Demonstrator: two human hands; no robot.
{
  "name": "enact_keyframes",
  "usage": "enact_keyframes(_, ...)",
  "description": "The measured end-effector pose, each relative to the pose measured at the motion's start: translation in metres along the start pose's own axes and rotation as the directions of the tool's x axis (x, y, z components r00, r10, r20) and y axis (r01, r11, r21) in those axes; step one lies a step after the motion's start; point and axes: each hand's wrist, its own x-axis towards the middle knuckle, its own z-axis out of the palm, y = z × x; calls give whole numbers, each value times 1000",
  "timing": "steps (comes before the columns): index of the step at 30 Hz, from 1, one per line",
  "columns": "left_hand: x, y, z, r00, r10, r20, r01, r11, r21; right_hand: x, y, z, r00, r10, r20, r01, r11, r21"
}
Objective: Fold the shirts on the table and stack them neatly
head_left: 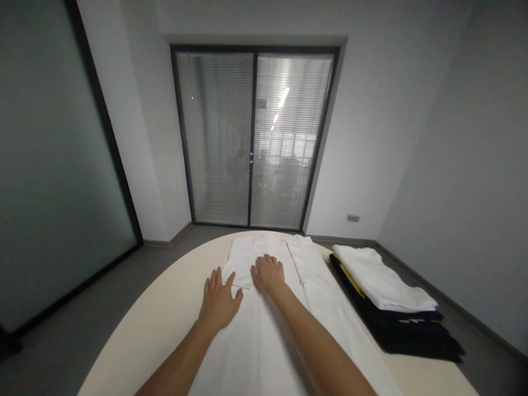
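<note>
A white garment (330, 313), which looks like a T-shirt, lies spread over the round table, with one layer folded over along its length. My left hand (220, 300) rests at the garment's left edge by what looks like a sleeve (243, 264), its fingers spread. Farther in, my right hand (269, 273) lies palm down on the cloth, fingers apart and slightly bent. Neither hand grips anything that I can see. My forearms cover part of the fabric near me.
To the right, a stack of folded clothes holds a white one (383, 278) on top, a yellow one (350, 275) and black ones (412, 335) below. The cream table (152, 324) has a curved edge. Beyond it stands a glazed double door (251, 137) with blinds.
</note>
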Motion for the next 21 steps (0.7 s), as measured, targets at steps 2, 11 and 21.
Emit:
enact_keyframes(2,0,-2,2,1000,-9,-11,9,1000,-22,-16,10,-15,996,65,54,-62,997,-43)
enact_keyframes(11,15,-11,3,991,-104,-84,67,931,-359,-98,83,-21,988,123,89,-118,991,-64)
enact_keyframes(21,36,-25,-20,988,-154,9,129,791,-598,-110,96,-7,992,121,24,-123,987,102)
